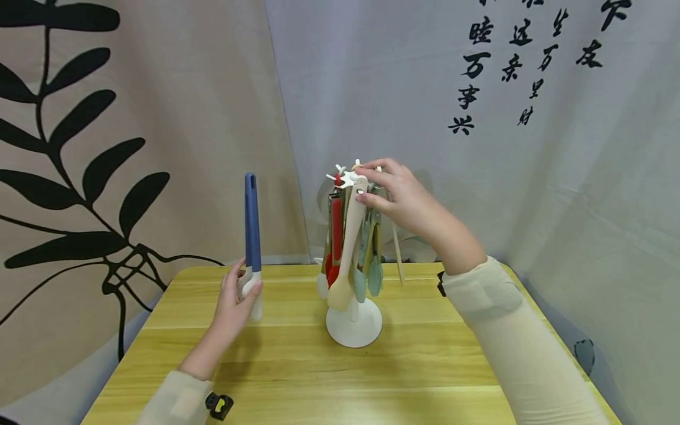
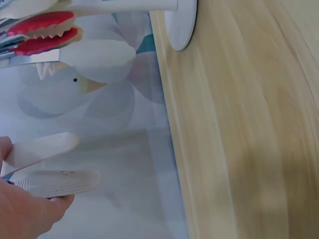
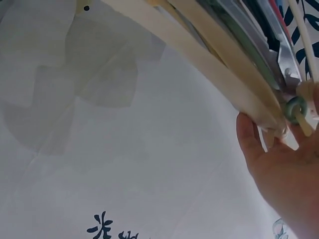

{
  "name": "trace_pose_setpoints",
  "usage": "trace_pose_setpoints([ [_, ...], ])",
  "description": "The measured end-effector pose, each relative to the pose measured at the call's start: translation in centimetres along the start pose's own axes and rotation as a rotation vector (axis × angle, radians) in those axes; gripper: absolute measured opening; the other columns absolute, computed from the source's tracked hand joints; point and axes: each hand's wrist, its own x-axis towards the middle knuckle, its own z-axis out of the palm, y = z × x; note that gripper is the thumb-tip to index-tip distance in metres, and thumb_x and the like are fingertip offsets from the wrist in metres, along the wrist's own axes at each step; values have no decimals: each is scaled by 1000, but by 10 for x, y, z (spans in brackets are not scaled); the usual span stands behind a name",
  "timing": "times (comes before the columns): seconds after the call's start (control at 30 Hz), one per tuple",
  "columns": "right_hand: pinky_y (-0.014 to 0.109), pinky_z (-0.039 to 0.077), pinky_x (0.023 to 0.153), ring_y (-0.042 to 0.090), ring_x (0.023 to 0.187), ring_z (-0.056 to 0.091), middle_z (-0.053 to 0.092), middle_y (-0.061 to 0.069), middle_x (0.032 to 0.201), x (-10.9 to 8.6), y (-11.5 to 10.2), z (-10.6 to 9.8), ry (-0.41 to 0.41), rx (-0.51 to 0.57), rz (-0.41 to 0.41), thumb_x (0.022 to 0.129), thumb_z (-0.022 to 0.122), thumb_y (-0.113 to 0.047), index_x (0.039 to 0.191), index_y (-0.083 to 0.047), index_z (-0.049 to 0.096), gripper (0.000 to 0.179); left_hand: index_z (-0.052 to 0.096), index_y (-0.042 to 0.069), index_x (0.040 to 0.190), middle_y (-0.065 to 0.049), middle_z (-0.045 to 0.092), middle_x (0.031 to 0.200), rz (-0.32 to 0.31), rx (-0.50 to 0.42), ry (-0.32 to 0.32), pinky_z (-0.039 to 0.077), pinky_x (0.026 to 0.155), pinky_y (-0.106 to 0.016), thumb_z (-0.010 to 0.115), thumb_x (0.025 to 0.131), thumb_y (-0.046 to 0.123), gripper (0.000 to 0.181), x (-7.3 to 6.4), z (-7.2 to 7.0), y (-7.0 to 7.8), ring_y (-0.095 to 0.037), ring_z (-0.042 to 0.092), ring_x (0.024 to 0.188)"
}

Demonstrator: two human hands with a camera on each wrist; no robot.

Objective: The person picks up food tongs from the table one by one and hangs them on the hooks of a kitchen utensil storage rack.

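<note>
Tongs with blue handles (image 1: 252, 224) and pale ribbed tips (image 2: 57, 183) stand upright in my left hand (image 1: 234, 298), gripped near the white part above the table's left side. In the left wrist view the two tips are apart. A white utensil stand (image 1: 355, 330) carries several hanging kitchen tools. At its top, my right hand (image 1: 401, 192) pinches the hook end of a cream-coloured spoon (image 1: 349, 242), thumb on the near side and fingers over the hooks. The right wrist view shows the thumb against the handle end (image 3: 264, 117); some fingers are hidden there.
Red-tipped tongs (image 1: 336, 230), greenish utensils (image 1: 374, 274) and a thin pale stick (image 1: 397, 254) hang close together on the stand. Beneath is a wooden table (image 1: 297, 378). Printed cloth (image 1: 372, 77) hangs behind it.
</note>
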Motion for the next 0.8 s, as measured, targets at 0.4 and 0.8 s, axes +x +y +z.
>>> trace_pose_setpoints([
  [0.4, 49, 36, 105, 33, 131, 34, 37, 6, 145, -2, -15, 6, 63, -74, 45, 94, 55, -41, 144, -20, 42, 55, 27, 13, 148, -21, 37, 130, 33, 15, 127, 45, 85, -45, 56, 96, 22, 60, 6, 8, 13, -30, 44, 108],
  [0.8, 45, 38, 106, 29, 130, 38, 41, 4, 142, -2, -28, 17, 126, -133, 119, 92, 53, -49, 142, -22, 45, 58, 33, 14, 145, -18, 41, 123, 73, 47, 260, 43, 76, -35, 62, 92, 19, 61, 8, 18, 26, -27, 46, 100],
])
